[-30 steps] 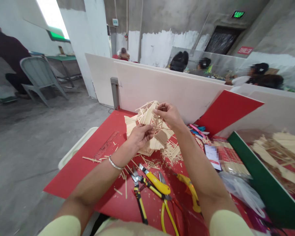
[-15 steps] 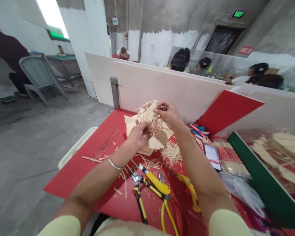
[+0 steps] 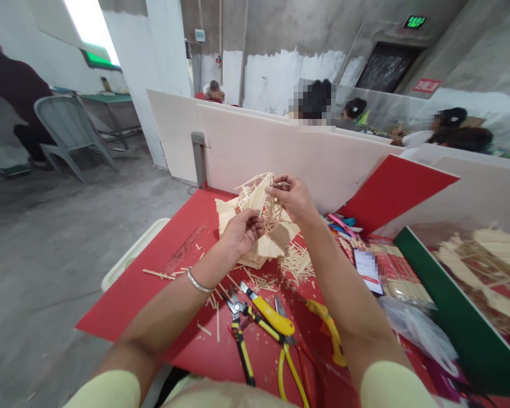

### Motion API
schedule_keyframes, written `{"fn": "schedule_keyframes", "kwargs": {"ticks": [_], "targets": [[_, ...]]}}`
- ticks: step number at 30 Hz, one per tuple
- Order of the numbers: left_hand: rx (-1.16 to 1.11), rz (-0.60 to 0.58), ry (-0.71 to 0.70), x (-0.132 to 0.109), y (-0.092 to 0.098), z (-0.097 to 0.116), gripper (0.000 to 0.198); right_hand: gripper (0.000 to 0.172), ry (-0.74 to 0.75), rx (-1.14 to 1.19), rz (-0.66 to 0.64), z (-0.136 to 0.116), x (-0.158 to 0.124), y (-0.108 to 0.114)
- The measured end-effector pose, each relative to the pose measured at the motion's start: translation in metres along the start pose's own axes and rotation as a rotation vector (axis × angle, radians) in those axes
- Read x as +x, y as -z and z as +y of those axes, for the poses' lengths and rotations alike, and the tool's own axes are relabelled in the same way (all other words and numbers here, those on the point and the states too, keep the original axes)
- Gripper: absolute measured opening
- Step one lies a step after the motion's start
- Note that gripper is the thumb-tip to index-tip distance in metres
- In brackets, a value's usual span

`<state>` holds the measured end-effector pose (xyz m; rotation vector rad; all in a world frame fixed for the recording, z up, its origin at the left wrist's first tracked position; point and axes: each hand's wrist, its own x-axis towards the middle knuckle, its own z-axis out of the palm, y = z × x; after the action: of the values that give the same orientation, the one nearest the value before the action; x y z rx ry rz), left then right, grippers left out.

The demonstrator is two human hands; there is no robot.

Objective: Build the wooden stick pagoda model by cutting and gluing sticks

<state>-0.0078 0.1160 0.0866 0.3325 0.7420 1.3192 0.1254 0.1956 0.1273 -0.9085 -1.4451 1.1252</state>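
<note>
A model built of thin wooden sticks (image 3: 270, 247) stands near the far side of the red tabletop (image 3: 131, 289), with slanted panels of sticks laid side by side. My left hand (image 3: 247, 229) is at its near side, thumb and forefinger pinched on the lower end of a stick in the upper panel (image 3: 255, 198). Higher up and to the right, the thumb and forefinger of my right hand (image 3: 292, 197) pinch that panel near its top edge. My fingers partly cover the sticks, so their exact ends are hidden.
Toward me lie pruning shears (image 3: 239, 328), a yellow utility knife (image 3: 274, 317), yellow-handled pliers (image 3: 291, 368) and a yellow glue gun (image 3: 329, 328). Loose sticks (image 3: 297, 263) are heaped beside the model. A phone (image 3: 368, 271) lies at right; a white partition (image 3: 255, 141) rises behind.
Both hands keep nearly the same pinch on the stick panel. The view has shifted very slightly; nothing else visibly differs.
</note>
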Motion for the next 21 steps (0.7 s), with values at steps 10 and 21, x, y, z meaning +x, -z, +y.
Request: {"fn": "schedule_keyframes", "kwargs": {"ticks": [10, 21], "targets": [[0.033, -0.012, -0.036, 0.0037, 0.0018, -0.0054, 0.006, 0.045, -0.008, 0.016, 0.006, -0.0021, -0.0009, -0.0006], [0.043, -0.003, -0.03, 0.0056, 0.0003, -0.0043, 0.007, 0.044, -0.013, 0.042, 0.038, -0.0013, -0.0007, -0.0023]]}}
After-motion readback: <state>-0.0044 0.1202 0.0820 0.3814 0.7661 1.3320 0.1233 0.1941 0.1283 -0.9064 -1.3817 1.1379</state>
